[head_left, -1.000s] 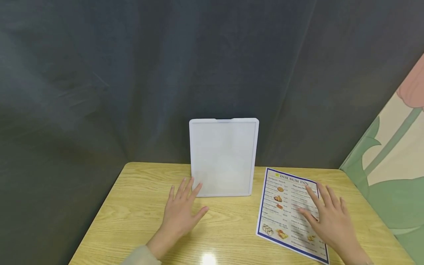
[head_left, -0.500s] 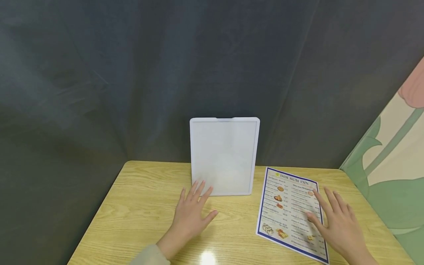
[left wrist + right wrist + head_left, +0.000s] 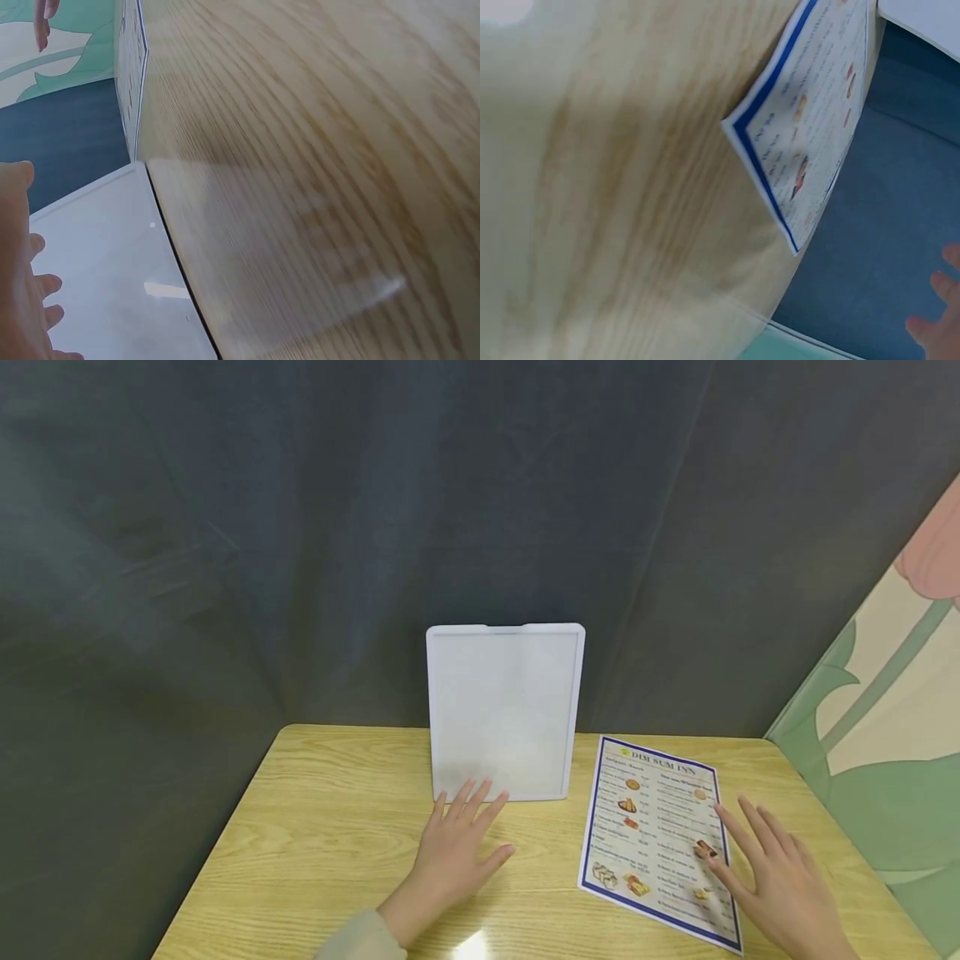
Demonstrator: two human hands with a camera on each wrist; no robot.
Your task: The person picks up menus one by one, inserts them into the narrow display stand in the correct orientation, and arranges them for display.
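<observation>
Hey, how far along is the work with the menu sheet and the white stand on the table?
Early. Nothing looks done: the menu sheet lies flat on the table, apart from the white stand, which stands upright and blank. In hand: the left hand is spread flat just before the stand's base, the right hand spread at the sheet's right edge; neither has a grip on anything. Left, probably: lifting the sheet and fitting it into the stand.

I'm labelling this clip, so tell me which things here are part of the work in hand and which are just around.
In hand:
- left hand, flat before the white stand
- right hand, at the menu edge

Just around:
- wooden table
- dark curtain
- flower panel
</observation>
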